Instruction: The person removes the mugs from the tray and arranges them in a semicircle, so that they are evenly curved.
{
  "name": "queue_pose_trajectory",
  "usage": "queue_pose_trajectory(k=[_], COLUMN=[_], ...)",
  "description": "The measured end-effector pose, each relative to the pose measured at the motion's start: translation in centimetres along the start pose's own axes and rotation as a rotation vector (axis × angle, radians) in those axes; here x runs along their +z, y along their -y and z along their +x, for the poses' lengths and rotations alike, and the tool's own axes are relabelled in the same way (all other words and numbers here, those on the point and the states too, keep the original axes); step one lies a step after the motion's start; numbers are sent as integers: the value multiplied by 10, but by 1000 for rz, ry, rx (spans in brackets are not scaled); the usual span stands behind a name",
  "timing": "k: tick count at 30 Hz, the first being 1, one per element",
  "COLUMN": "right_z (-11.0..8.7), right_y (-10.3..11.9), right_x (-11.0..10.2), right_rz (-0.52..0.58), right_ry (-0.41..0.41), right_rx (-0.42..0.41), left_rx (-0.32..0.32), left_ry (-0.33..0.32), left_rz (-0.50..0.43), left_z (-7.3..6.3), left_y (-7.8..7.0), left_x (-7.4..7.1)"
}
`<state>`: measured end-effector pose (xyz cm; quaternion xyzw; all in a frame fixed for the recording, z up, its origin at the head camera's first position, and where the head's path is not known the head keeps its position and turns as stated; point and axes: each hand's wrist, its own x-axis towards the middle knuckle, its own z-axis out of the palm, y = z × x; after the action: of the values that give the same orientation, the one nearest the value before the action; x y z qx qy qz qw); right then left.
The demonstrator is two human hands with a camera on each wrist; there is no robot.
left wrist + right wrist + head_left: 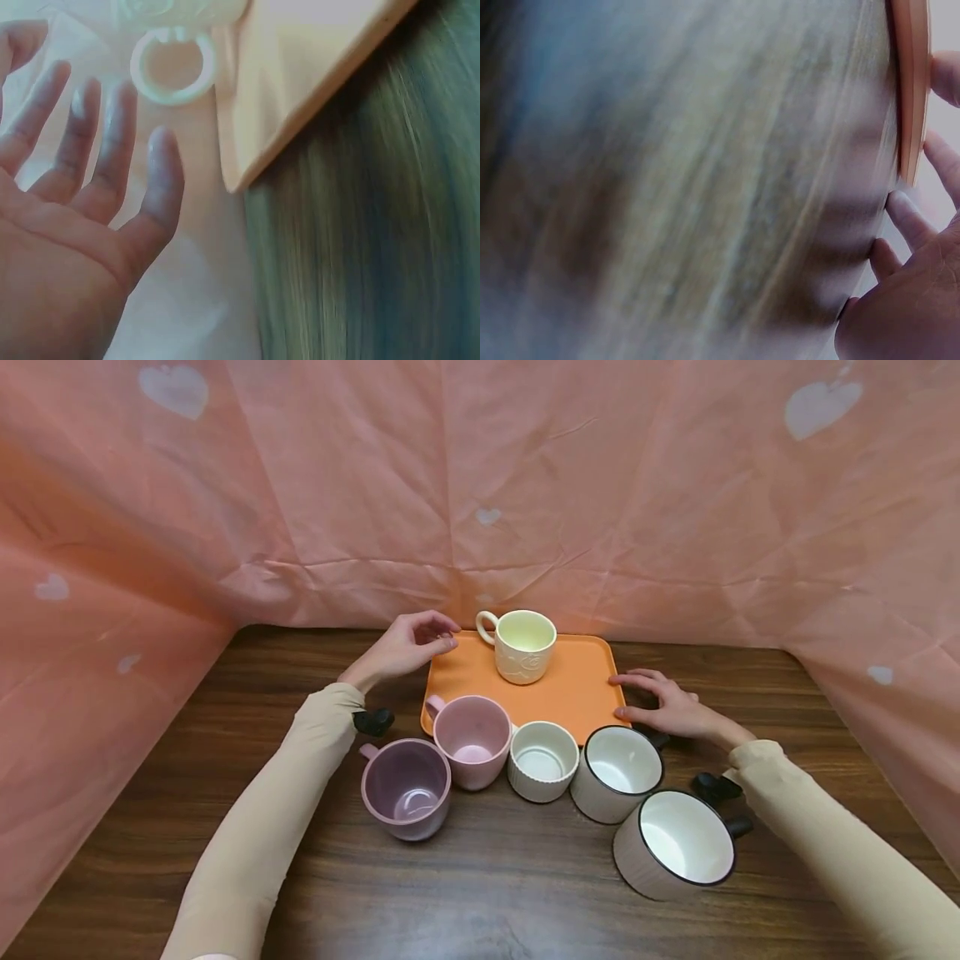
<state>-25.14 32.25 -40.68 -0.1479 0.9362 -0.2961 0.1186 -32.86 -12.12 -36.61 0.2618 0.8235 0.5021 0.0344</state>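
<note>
An orange tray [585,693] lies at the back of the table, bearing a pale yellow cup [525,664] with a raised pattern. My left hand [405,645] is beside the tray's back left corner, fingers loosely bent and holding nothing. In the left wrist view that hand [67,232] is apart from the tray [300,82] and the ring handle [208,71] of the cup. At the tray's right edge are the spread fingertips of my right hand [671,708]. The right wrist view shows the hand [907,307] with fingertips against the tray's rim [910,82].
Before the tray stand a purple mug [408,789], a pink mug [472,735], a small white ribbed cup [542,772] and two white mugs with black rims, one nearer the tray [618,768], one further forward [675,847]. Pink cloth [525,560] hangs behind the wooden table [465,877].
</note>
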Motion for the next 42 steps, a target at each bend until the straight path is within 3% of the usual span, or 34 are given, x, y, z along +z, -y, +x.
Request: queue_pose_trajectory(k=[5,13,30,42], right_z=[-2,-4,-3,-2], right_y=[-1,0,2,2], right_x=[1,0,0,0], right_rz=[-2,10,-9,-16], right_ry=[0,-7,-20,-21], right_rx=[9,0,-21,-29], left_rx=[12,6,0,-8], left_ry=[20,0,113,172], left_rz=[29,89,153,208], left_z=[17,35,51,51], left_y=[6,15,15,13], left_x=[10,16,20,21])
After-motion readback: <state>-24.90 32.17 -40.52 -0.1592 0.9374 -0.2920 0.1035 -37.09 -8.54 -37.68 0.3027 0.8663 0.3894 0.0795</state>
